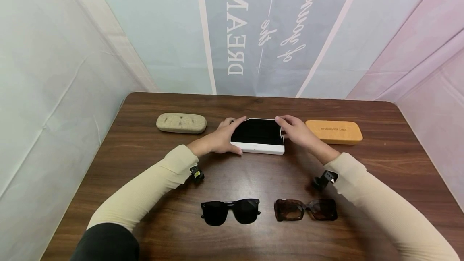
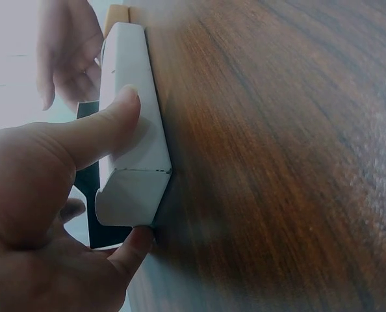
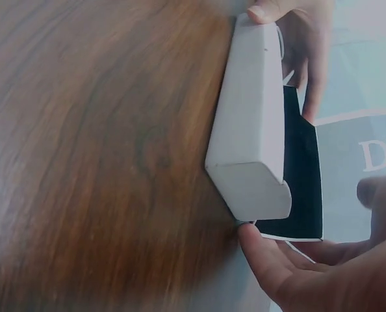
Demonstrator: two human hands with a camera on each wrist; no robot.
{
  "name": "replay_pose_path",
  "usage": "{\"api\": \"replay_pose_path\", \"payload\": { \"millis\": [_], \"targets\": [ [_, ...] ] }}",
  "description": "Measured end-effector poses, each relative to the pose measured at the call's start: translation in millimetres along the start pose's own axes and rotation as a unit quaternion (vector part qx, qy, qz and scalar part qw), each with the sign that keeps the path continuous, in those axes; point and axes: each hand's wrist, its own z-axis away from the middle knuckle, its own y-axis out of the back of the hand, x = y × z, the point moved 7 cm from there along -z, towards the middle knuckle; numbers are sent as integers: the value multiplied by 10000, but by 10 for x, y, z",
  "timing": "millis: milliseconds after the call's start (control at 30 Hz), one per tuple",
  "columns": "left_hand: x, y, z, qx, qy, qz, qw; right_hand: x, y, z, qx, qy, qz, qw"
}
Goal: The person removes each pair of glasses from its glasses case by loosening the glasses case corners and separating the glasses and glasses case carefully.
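Note:
A white box (image 1: 258,148) with a black inside sits on the table, its black-lined lid (image 3: 301,162) standing open behind the front wall. My left hand (image 1: 222,138) grips the box's left end. Its thumb lies on the front wall, as the left wrist view shows, and another finger touches the lower corner. At the right end, my right hand (image 1: 295,130) holds the box by the lid's side edge, with one fingertip at the lower corner. Part of the right fingers is hidden behind the lid in the head view.
Dark sunglasses (image 1: 230,212) and brown tortoiseshell sunglasses (image 1: 306,210) lie nearer the body. A beige patterned glasses case (image 1: 181,123) is left of the box, an orange-yellow case (image 1: 335,132) right of it. Fabric walls border the wooden table (image 1: 163,228).

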Motion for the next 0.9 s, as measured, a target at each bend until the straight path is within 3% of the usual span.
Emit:
{"api": "replay_pose_path", "payload": {
  "millis": [233,533,900],
  "targets": [
    [-4,4,5,86,67,-48,9999,48,12,-26,-83,-294,-896,9955],
    [1,9,19,203,128,-54,9997,84,28,-25,-100,-131,-1012,9947],
    [-27,9,20,400,-49,12,9992,65,59,-1,-248,-20,-1212,9923]
  ]
}}
